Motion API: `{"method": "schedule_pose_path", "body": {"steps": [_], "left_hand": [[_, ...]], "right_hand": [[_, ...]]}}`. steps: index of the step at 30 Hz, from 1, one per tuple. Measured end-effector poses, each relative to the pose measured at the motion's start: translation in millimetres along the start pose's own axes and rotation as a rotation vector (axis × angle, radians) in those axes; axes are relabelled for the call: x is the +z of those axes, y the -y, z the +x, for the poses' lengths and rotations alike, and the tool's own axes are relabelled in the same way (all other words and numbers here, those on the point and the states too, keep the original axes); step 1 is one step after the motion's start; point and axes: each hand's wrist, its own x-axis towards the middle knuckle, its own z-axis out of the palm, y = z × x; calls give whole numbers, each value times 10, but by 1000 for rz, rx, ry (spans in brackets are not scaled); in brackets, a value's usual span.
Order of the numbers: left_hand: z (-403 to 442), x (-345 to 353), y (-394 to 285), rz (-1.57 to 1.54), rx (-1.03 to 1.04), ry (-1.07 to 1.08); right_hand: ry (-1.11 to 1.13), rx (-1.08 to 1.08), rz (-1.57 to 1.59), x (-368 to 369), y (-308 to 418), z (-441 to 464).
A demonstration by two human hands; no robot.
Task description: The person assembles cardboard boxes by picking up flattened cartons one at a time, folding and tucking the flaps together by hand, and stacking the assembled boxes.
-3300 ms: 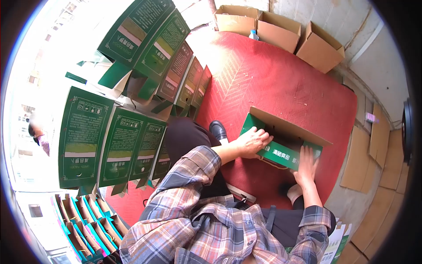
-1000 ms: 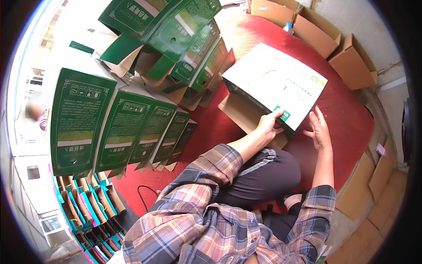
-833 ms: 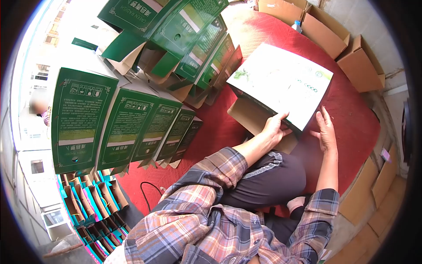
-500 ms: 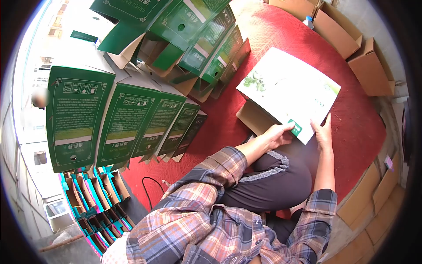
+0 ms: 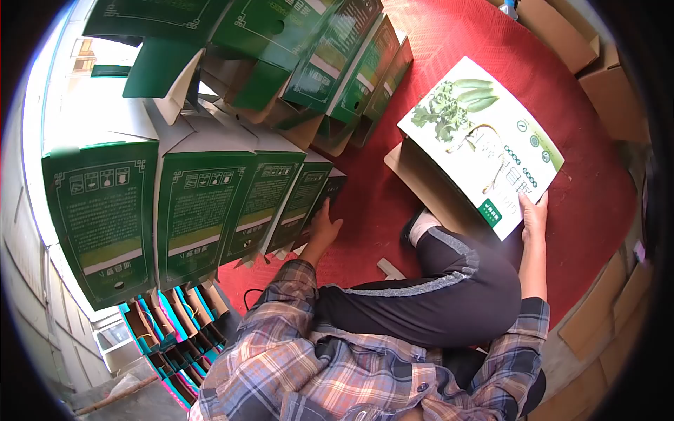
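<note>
My right hand (image 5: 535,216) grips the near right edge of a white printed carton (image 5: 484,140) with green radishes and leaves on its panel. Brown cardboard shows along the carton's lower left side. My left hand (image 5: 324,230) is beside the last carton in a lower row of green cartons (image 5: 203,203), thumb and forefinger apart. Some of its fingers are hidden against the dark end carton (image 5: 330,193), so I cannot tell if it touches. Above this row, more green cartons (image 5: 295,42) hang over with loose flaps.
A red mat (image 5: 372,203) lies under my crossed legs. Blue and pink boxes (image 5: 175,316) stand in rows at lower left. Brown cardboard boxes (image 5: 562,28) line the upper right, and flat cardboard (image 5: 597,309) lies at right. A small white piece (image 5: 388,269) is beside my leg.
My left hand has let go of the white carton and moved left to the green cartons. My right hand still holds the carton, whose printed panel now shows more clearly.
</note>
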Motion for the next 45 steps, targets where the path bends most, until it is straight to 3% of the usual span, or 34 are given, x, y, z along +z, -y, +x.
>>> {"method": "schedule_pose_path", "body": {"steps": [4,23,45], "left_hand": [[-48,-68,2,-60,-28,56],[-37,43,81,16,-42,-106],[1151,-732,661,150,-229,-111]], "right_hand": [[-5,3,13,21,32,-9],[-34,27,-43,45,111,-75],[-29,44,-51,6,45,-28]]}}
